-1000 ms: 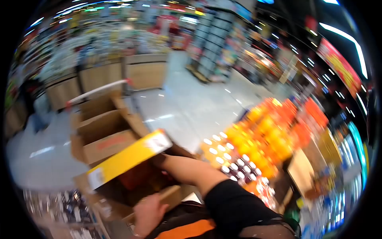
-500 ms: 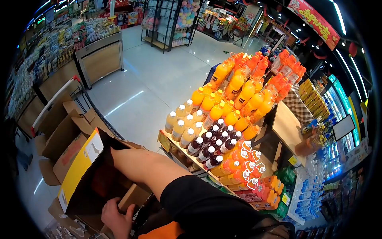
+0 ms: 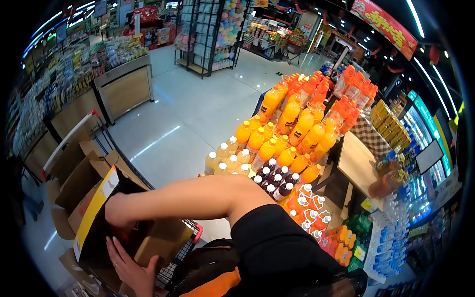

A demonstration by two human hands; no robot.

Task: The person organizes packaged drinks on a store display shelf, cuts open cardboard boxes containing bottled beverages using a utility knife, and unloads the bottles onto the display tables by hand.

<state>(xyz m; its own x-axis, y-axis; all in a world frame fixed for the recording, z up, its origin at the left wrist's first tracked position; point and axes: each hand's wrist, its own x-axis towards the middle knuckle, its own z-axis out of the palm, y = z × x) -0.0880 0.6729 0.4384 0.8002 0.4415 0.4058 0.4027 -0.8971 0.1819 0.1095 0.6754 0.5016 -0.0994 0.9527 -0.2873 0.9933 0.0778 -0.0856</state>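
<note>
A cardboard box point(image 3: 97, 213) with a yellow outer side stands open at the lower left. My right arm crosses the view into it, and my right hand point(image 3: 118, 212) is inside the box with its fingers hidden. Something dark reddish shows dimly below that hand, too dark to name. My left hand point(image 3: 129, 270) lies at the near side of the opening, fingers stretched and thumb apart, against the brown cardboard flap point(image 3: 166, 237). Nothing shows in its grasp.
A shopping cart point(image 3: 190, 237) holds the box and more opened cartons point(image 3: 81, 185). Right of it, a display table carries juice bottles: pale yellow point(image 3: 210, 163), orange point(image 3: 289, 119) and dark purple point(image 3: 278, 180). Shrink-wrapped orange bottles point(image 3: 309, 210) stand nearest. A bin of packaged goods point(image 3: 126, 81) stands far left.
My right hand has moved left within the box, and its arm now covers some of the bottles. My left hand has shifted left and its fingers have straightened. The view has tilted slightly.
</note>
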